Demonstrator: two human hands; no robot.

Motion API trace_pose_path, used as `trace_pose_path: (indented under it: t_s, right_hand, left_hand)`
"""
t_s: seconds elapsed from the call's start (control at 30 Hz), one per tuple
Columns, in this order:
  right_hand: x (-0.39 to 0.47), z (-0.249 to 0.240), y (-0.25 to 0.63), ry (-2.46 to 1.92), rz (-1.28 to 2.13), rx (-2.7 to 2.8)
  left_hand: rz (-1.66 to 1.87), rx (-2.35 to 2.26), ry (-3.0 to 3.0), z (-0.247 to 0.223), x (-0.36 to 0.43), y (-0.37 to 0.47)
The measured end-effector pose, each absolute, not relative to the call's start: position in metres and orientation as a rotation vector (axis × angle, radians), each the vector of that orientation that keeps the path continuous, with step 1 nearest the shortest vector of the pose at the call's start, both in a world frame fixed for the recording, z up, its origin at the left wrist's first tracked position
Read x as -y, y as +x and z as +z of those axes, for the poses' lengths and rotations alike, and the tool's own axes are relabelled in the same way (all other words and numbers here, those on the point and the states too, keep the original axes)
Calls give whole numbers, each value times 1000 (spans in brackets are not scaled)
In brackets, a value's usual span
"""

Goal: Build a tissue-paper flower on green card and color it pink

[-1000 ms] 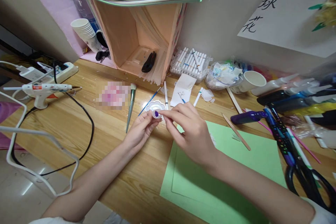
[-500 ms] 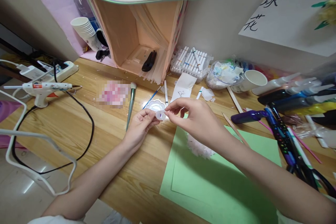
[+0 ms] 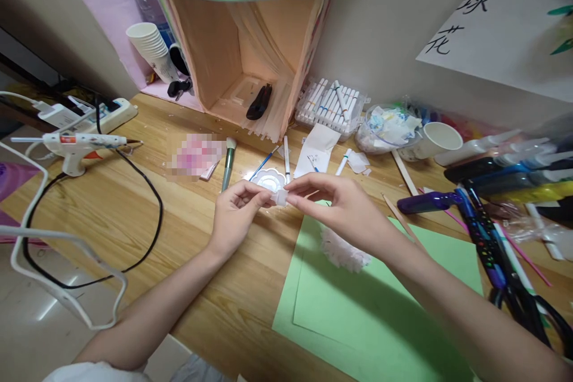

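Observation:
My left hand [image 3: 236,212] is closed, its thumb and fingers pinching a small translucent white roll [image 3: 281,197] that looks like clear tape. From the other side, the fingertips of my right hand [image 3: 329,197] pinch the roll's right edge. The roll is held above the table, just in front of a white scalloped palette dish [image 3: 268,179]. Beneath my right forearm, a pale pink fluffy paper flower [image 3: 344,250] rests on green sheets [image 3: 371,316], partly covered by my hand.
A glue gun [image 3: 83,146] and looping cables are at left. Behind stand a peach box [image 3: 192,54] with a black cutter [image 3: 259,101], a marker case [image 3: 331,107] and a scrap bowl [image 3: 387,128]. Scissors [image 3: 519,298] and paint bottles [image 3: 496,167] lie at right.
The roll has turned so its hole no longer faces me. Both hands have shifted slightly, still meeting at the roll. The view has moved a little.

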State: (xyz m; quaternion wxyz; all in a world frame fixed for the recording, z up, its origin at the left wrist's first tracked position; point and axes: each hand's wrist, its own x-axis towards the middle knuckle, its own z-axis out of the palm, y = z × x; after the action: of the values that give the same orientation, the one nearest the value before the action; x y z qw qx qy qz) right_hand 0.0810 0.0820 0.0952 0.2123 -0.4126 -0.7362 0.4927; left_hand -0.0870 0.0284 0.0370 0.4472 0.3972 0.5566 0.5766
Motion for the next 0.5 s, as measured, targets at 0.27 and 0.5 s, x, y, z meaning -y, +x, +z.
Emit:
trace_pose_path:
  t_s: [0.27, 0.5]
  right_hand:
    - [-71, 79, 84, -1021, 1409, 1974]
    - [-71, 77, 92, -977, 1283, 2037]
  left_hand:
    - [1575, -1377, 1860, 32, -20, -94]
    - [1362, -1407, 2388, 39, -25, -101]
